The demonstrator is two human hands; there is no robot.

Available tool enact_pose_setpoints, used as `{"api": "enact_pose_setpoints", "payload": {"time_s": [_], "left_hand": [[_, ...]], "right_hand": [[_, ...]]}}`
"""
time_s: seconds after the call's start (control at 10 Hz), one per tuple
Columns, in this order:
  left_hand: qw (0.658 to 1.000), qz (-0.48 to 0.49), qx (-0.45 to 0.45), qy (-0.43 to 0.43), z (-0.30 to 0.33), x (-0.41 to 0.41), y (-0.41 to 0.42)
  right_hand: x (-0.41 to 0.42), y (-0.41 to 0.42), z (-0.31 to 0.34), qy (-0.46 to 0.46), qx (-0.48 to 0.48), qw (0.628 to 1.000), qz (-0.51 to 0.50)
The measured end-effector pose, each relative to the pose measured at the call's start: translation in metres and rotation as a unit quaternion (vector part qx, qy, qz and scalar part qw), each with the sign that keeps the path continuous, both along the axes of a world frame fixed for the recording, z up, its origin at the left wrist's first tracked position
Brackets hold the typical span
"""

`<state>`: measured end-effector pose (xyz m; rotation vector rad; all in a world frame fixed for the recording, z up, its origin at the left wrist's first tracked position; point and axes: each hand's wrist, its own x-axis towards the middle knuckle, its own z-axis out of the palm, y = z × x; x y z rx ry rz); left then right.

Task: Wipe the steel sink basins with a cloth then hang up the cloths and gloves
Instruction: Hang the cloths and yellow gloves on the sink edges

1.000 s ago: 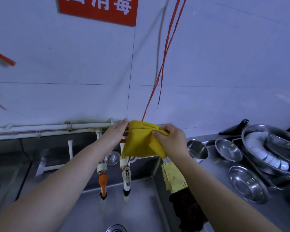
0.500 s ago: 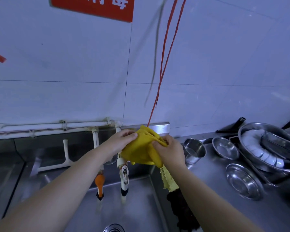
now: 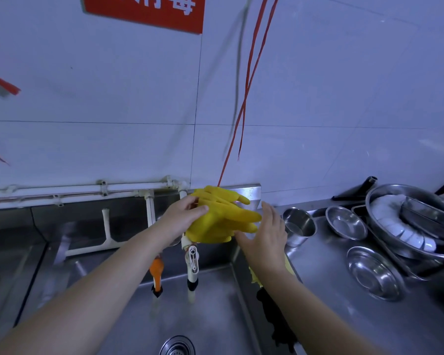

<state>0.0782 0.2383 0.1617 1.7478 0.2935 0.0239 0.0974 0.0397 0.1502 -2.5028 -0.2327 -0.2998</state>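
Observation:
A pair of yellow rubber gloves [image 3: 223,219] lies draped over the white tap pipe above the steel sink basin [image 3: 215,308], fingers pointing right. My left hand [image 3: 182,219] holds the gloves' left side, thumb laid across them. Just right of the gloves, my right hand [image 3: 265,234] is open with straight fingers and holds nothing. A yellow cloth [image 3: 291,269] hangs over the basin's right rim, mostly hidden by my right forearm. A dark cloth [image 3: 274,319] hangs below it.
An orange-handled tap [image 3: 157,271] and a white tap [image 3: 193,262] hang over the basin, with the drain [image 3: 177,347] below. Red strings [image 3: 246,98] hang down the tiled wall. Steel bowls [image 3: 374,272], a cup [image 3: 299,225] and a large basin of dishes [image 3: 408,221] fill the right counter.
The bunched gloves came down onto the tap pipe and spread out. My right hand let go of them and drew back to the right, open. My left hand stays on them.

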Motion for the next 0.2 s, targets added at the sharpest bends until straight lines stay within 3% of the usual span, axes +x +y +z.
{"api": "enact_pose_setpoints", "payload": {"time_s": [0.2], "left_hand": [[0.996,0.044,0.073,0.012,0.007,-0.027,0.0]], "right_hand": [[-0.024,-0.011,-0.003,-0.019,0.011,0.999,0.05]]}}
